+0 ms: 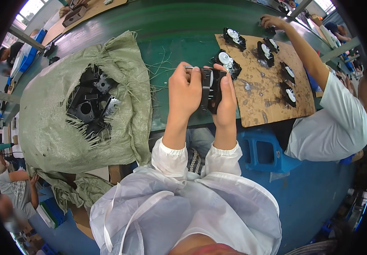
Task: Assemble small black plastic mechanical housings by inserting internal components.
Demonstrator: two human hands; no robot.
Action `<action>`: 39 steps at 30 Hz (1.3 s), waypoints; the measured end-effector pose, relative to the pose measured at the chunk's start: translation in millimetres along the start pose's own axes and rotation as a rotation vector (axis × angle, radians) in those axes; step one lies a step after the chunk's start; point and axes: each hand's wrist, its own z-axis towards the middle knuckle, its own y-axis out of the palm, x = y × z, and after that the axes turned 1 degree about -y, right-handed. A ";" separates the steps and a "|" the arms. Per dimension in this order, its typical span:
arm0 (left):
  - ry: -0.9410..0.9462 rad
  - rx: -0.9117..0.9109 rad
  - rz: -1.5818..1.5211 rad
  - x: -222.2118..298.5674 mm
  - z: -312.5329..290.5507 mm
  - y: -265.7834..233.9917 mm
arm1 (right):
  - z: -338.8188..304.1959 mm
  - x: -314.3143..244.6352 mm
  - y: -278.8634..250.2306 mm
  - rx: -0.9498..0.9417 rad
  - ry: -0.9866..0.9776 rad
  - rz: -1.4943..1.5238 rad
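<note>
Between my two hands, above the bench's front edge, is a black plastic housing (206, 91) with a white toothed gear showing in its gap. My left hand (184, 90) grips its left side, fingers curled. A thin metallic piece pokes out by the left thumb and index finger; what it belongs to I cannot make out. Around the right side of the housing wraps my right hand (226, 100). Just beyond it, at the board's left edge, lies a black assembly with a white gear (227, 60).
A torn green woven sack (43, 123) full of black plastic parts (89, 104) stands left. On the right, a brown board (255, 106) bears several black-and-white gear assemblies (290, 94). A co-worker's arm (306, 51) reaches over it. A blue stool (262, 153) stands below.
</note>
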 end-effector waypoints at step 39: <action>0.123 -0.393 -0.283 -21.4 1.7 -23.6 | 33.2 -52.5 -12.8 -0.141 -0.269 -0.200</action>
